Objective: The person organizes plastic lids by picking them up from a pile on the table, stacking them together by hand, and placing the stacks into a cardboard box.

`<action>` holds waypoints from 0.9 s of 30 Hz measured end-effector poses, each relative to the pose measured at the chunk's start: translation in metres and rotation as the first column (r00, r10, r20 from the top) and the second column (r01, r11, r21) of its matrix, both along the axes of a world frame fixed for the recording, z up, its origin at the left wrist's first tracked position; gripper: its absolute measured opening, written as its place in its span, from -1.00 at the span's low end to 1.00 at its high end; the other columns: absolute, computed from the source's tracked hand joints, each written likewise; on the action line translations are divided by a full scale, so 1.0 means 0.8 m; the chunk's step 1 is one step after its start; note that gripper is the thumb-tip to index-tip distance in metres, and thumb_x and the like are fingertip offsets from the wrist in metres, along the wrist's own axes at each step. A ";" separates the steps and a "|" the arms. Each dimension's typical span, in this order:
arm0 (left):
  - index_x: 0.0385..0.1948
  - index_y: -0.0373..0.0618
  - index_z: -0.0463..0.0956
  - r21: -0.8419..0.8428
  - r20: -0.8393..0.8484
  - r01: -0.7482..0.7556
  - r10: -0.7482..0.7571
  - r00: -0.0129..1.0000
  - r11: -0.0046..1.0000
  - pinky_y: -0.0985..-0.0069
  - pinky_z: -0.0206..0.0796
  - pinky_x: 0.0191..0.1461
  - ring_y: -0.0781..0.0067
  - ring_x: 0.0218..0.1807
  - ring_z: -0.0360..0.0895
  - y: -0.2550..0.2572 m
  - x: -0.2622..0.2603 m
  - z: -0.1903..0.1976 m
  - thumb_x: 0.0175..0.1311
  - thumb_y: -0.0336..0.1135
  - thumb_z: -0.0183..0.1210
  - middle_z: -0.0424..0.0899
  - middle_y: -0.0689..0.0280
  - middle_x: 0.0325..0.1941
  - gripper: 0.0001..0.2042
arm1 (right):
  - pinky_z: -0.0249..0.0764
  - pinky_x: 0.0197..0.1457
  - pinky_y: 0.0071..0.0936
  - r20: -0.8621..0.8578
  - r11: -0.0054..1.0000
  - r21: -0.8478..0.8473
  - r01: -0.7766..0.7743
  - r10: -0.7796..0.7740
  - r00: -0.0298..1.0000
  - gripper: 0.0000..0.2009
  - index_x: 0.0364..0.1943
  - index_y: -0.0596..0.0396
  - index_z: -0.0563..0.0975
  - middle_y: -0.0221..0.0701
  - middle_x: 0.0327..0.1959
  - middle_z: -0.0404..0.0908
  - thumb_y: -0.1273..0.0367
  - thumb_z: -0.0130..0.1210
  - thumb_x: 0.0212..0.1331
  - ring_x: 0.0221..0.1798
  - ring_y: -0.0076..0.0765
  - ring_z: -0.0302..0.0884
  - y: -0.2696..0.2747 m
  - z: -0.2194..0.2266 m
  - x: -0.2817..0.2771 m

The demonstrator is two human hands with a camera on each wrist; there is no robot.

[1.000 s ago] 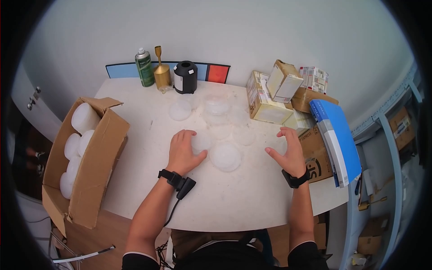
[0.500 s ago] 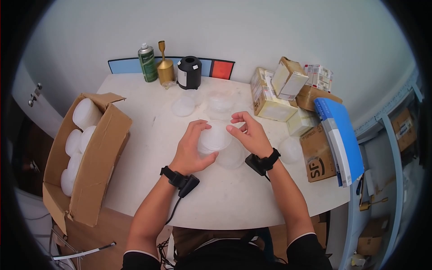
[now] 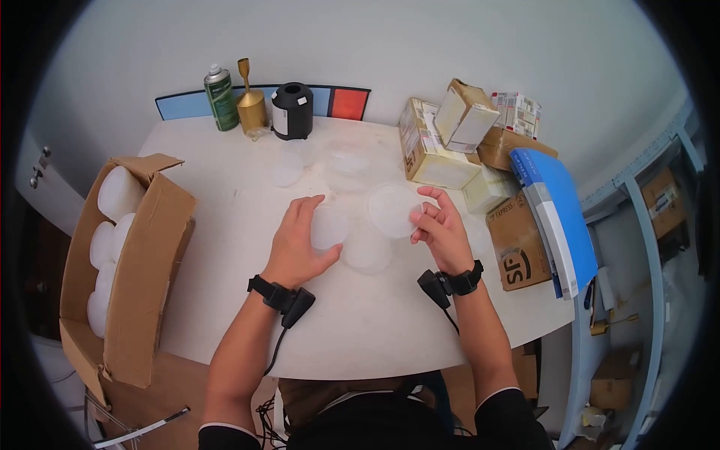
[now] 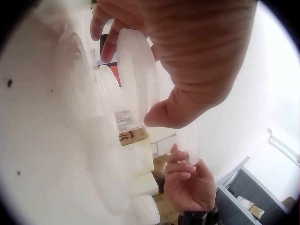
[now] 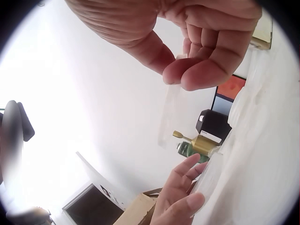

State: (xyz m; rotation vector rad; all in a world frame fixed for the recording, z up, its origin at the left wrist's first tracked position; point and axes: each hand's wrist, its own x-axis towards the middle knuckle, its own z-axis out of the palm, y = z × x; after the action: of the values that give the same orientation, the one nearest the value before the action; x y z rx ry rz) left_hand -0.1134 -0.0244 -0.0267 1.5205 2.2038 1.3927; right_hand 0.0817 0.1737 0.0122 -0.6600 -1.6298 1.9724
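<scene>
My left hand (image 3: 294, 246) grips what looks like a short stack of round translucent plastic lids (image 4: 137, 75), thumb on the near edge and fingers on the far one. My right hand (image 3: 444, 236) pinches a single clear round lid (image 3: 391, 211) by its right edge, between thumb and fingertips. That lid is tilted above the table, apart from the stack. Beneath the hands, another round translucent piece (image 3: 366, 253) lies on the table. Farther back are more frosted round pieces, one pile (image 3: 346, 161) in the middle and one piece (image 3: 287, 174) left of it.
A cardboard box (image 3: 154, 277) of white frosted tubs (image 3: 120, 193) stands at left. Behind are a green spray can (image 3: 220, 99), a gold holder (image 3: 252, 111) and a black canister (image 3: 292, 112). At right are stacked cartons (image 3: 441, 154) and a blue binder (image 3: 559, 214).
My right hand came in from the right to the lids at my left hand, then drew back rightward with one lid. The left hand kept its grip. The head view shifted slightly.
</scene>
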 end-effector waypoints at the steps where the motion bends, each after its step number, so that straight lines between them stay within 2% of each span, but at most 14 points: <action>1: 0.33 -0.22 0.30 -0.043 0.003 -0.009 0.009 1.000 0.999 0.23 0.34 0.37 -0.04 0.31 0.42 0.000 -0.001 -0.005 -0.02 -0.30 0.39 0.43 0.01 0.26 -0.24 | 0.52 -0.36 -0.57 -0.024 1.000 -0.006 0.025 -0.025 0.999 -0.55 0.28 0.07 0.32 -0.45 -0.28 0.61 0.50 0.13 0.33 -0.47 -0.61 0.50 0.001 0.002 0.015; 3: 0.32 -0.22 0.32 -0.083 -0.025 -0.025 0.023 0.999 0.996 0.22 0.35 0.35 -0.03 0.29 0.42 0.002 -0.002 -0.016 -0.02 -0.29 0.39 0.43 0.02 0.23 -0.25 | 0.56 -0.37 -0.55 -0.065 0.995 -0.011 0.097 -0.097 0.993 -0.50 0.31 0.05 0.26 -0.41 -0.25 0.61 0.53 0.11 0.30 -0.46 -0.58 0.51 0.004 0.010 0.056; 4: 0.31 -0.22 0.32 -0.091 -0.037 -0.026 0.023 0.999 0.995 0.22 0.35 0.34 -0.03 0.28 0.42 0.002 -0.005 -0.022 -0.02 -0.28 0.40 0.43 0.03 0.22 -0.25 | 0.57 -0.42 -0.55 -0.073 0.982 0.052 0.180 -0.176 0.982 -0.46 0.36 0.00 0.22 -0.40 -0.23 0.61 0.52 0.07 0.31 -0.45 -0.59 0.52 0.004 0.015 0.075; 7: 0.31 -0.20 0.33 -0.117 -0.024 -0.037 0.034 0.999 0.992 0.23 0.34 0.32 -0.01 0.26 0.40 0.004 -0.002 -0.021 -0.04 -0.27 0.41 0.40 0.04 0.20 -0.24 | 0.56 -0.43 -0.57 -0.160 0.901 0.094 0.423 -0.406 0.900 -0.54 0.32 0.03 0.32 -0.42 -0.22 0.62 0.49 0.04 0.34 -0.42 -0.59 0.55 0.026 0.003 0.140; 10: 0.31 -0.19 0.34 -0.134 -0.047 -0.055 0.049 0.998 0.989 0.24 0.33 0.31 -0.01 0.25 0.38 0.006 0.000 -0.026 -0.06 -0.26 0.43 0.38 0.04 0.18 -0.22 | 0.57 -0.39 -0.58 -0.131 0.864 0.131 0.486 -0.471 0.872 -0.67 0.20 0.07 0.48 -0.45 -0.21 0.61 0.43 0.05 0.38 -0.36 -0.57 0.61 0.065 -0.024 0.189; 13: 0.31 -0.18 0.34 -0.128 -0.065 -0.069 0.061 0.996 0.989 0.24 0.33 0.32 -0.01 0.26 0.37 0.006 0.001 -0.030 -0.07 -0.24 0.45 0.37 0.04 0.19 -0.21 | 0.58 -0.34 -0.59 -0.081 0.796 0.168 0.582 -0.577 0.812 -0.74 0.11 0.11 0.58 -0.44 -0.10 0.65 0.39 0.06 0.42 -0.31 -0.56 0.64 0.064 -0.023 0.182; 16: 0.31 -0.18 0.34 -0.111 -0.053 -0.068 0.063 0.997 0.991 0.23 0.33 0.32 -0.01 0.26 0.37 0.007 -0.002 -0.032 -0.07 -0.23 0.47 0.36 0.03 0.19 -0.20 | 0.57 -0.31 -0.60 -0.047 0.806 0.151 0.573 -0.573 0.818 -0.65 0.25 0.13 0.53 -0.40 0.06 0.66 0.34 0.05 0.46 -0.28 -0.55 0.66 0.058 -0.018 0.178; 19: 0.31 -0.18 0.34 -0.107 -0.024 -0.069 0.067 0.997 0.992 0.23 0.33 0.33 -0.01 0.26 0.37 0.006 -0.003 -0.033 -0.07 -0.22 0.49 0.36 0.02 0.20 -0.20 | 0.53 -0.33 -0.64 -0.039 0.861 0.051 0.506 -0.504 0.863 -0.58 0.33 0.18 0.46 -0.43 0.16 0.63 0.32 0.03 0.47 -0.27 -0.57 0.66 0.059 -0.024 0.184; 27: 0.30 -0.24 0.36 -0.103 -0.053 -0.065 0.060 0.997 0.993 0.22 0.33 0.31 -0.03 0.27 0.35 0.009 -0.006 -0.035 -0.07 -0.18 0.50 0.37 0.00 0.22 -0.19 | 0.48 -0.41 -0.63 -0.025 0.901 -0.103 0.421 -0.426 0.904 -0.54 0.32 0.27 0.46 -0.35 0.19 0.60 0.28 0.06 0.45 -0.34 -0.55 0.61 0.054 -0.031 0.200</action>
State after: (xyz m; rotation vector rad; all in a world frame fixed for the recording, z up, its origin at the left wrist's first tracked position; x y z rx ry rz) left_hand -0.1178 -0.0174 -0.0545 1.4781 2.3332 1.2479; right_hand 0.2420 0.2171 -0.0129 -0.9123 -1.2384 1.7339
